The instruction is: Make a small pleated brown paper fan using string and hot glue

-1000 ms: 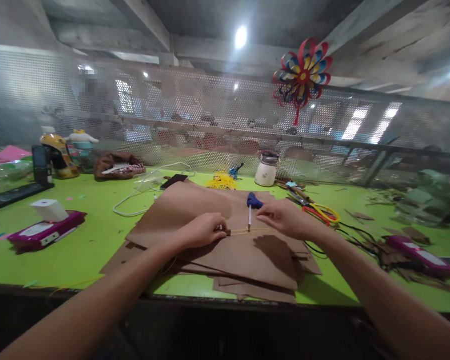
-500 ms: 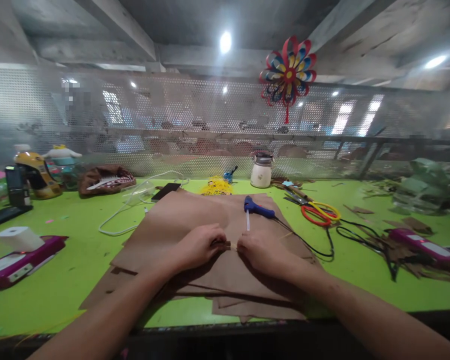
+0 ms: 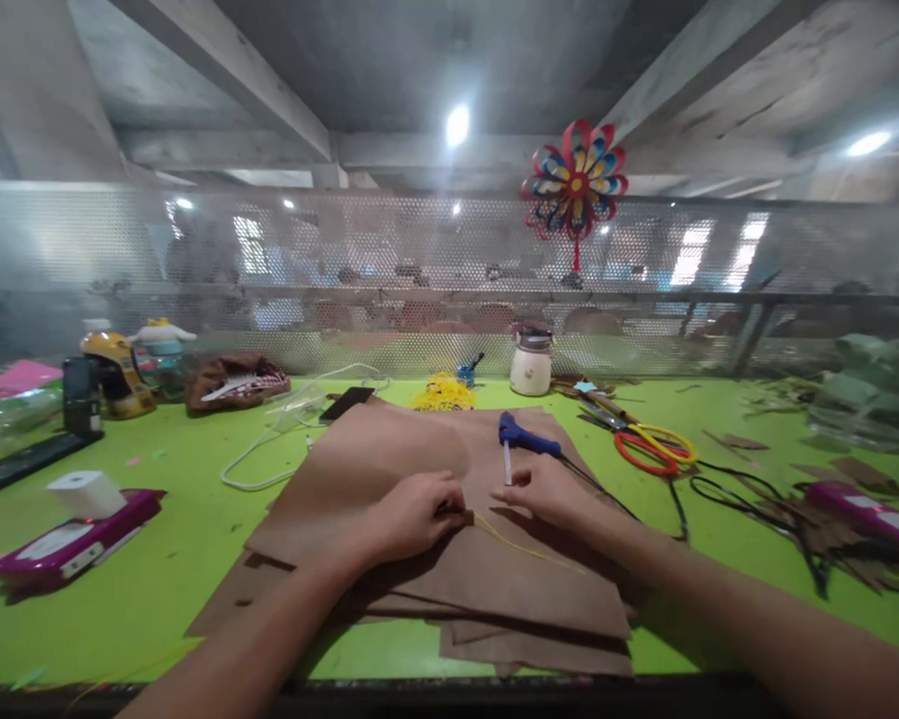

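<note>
My left hand [image 3: 422, 511] rests on the stacked brown paper sheets [image 3: 390, 439], its fingers closed on a small brown paper piece [image 3: 467, 517]. A thin yellow string [image 3: 520, 549] runs from that piece rightward across the sheets. My right hand [image 3: 543, 489] hovers just to the right, thumb and fingers apart, with no object visible in it. Right beside its fingertips is the white glue stick [image 3: 506, 461] that sticks out of a blue glue gun [image 3: 528, 436]. The gun lies on the paper; whether the fingers touch the stick I cannot tell.
Scissors with red and yellow handles [image 3: 655, 446] and black cables lie at right. Behind the paper are a bundle of yellow string [image 3: 444, 392], a white jar [image 3: 530, 364] and a phone [image 3: 347, 402]. A purple power strip [image 3: 75, 544] sits at left.
My right hand has moved away from the brown piece and opened, letting go of the yellow string, which now lies loose. My left hand still holds the piece. The view has tilted up.
</note>
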Available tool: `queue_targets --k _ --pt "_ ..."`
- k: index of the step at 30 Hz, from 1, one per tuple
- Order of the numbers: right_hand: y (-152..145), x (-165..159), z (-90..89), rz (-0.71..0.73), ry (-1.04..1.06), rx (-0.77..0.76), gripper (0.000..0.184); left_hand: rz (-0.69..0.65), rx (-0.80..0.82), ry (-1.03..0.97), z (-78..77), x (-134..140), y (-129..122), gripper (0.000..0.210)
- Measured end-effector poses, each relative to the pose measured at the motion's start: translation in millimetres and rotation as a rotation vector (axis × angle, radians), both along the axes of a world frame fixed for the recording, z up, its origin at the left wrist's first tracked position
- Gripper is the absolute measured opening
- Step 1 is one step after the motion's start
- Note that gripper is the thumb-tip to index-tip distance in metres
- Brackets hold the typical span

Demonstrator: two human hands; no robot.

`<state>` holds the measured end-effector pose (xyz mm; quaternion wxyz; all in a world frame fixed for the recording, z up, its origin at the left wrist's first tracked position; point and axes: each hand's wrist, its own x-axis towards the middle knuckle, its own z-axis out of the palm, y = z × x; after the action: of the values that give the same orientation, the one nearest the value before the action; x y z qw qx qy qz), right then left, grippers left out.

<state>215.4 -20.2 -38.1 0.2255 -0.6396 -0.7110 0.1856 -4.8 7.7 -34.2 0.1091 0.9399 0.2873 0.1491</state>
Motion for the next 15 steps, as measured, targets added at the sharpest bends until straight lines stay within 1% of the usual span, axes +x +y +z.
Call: queue_targets --k 2,5,7,8,10,12,14,15 --pt "2.4 -9.5 -10.1 -0.068 0.036 0.03 0.03 0.006 -0.006 0.009 -0.6 -1.3 -0.2 0.02" --pt "4.8 -11.0 -21.1 -0.081 0.114 0.03 0.026 0.008 -0.022 0.008 -1.5 -2.3 -0.7 0.018" --pt "3.5 -7.6 -23.3 -0.069 0.196 0.0 0.025 0.004 -0.032 0.007 -2.1 -2.3 -0.9 0.018" --pt "0.5 -5.8 -21.6 -0.059 0.235 -0.015 0.024 0.004 -0.037 0.008 -2.4 -2.1 -0.9 0.018" --pt "-12.8 -1.5 -11.5 -0.03 0.289 -0.031 0.024 0.01 -0.05 0.008 -3.0 -1.7 -0.4 0.016" --pt "-36.5 7.1 6.6 0.057 0.295 -0.021 0.025 0.016 -0.067 0.012 -3.6 -1.1 0.5 0.015" --pt "-67.0 26.7 28.2 0.147 0.298 -0.033 0.027 0.018 -0.071 0.01 -4.0 -0.4 1.5 0.014" --pt "-82.8 42.2 38.6 0.186 0.283 -0.048 0.027 0.015 -0.069 0.007 -4.1 -0.1 2.0 0.015"
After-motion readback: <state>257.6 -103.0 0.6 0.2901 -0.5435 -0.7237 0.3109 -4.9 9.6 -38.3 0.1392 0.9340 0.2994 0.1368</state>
